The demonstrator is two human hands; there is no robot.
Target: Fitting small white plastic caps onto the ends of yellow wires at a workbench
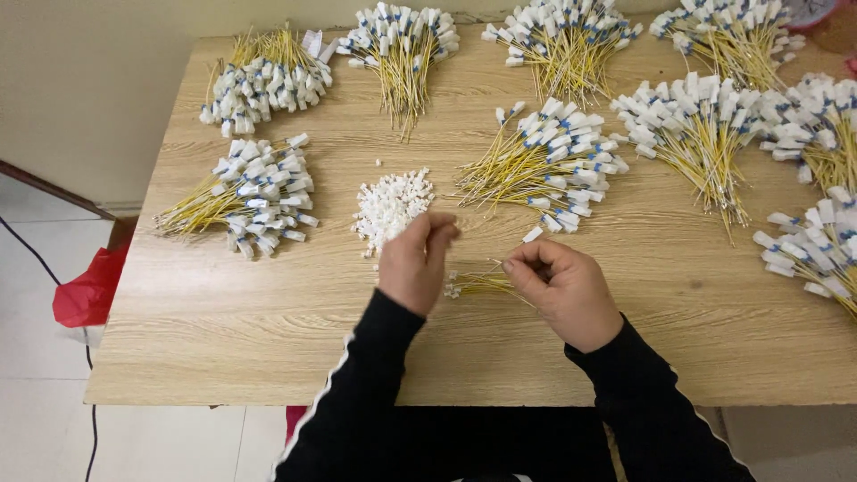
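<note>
A small bunch of thin yellow wires [486, 284] lies on the desk [268, 330], right between the two hands. The right hand [564, 290] pinches the bunch at one end with its fingers closed on it. The left hand [415, 261] has its fingers pressed together, maybe on a tiny white piece, but I cannot tell for sure. The wires look light and bendy, so they would flop if held by one tip. It seems best to hold them near the end, close to the white part. The pile of little white caps [390, 205] sits just past the left hand. They look small, hard and easy to drop. All around lie bigger bundles of yellow wires with white tags [259, 192].
</note>
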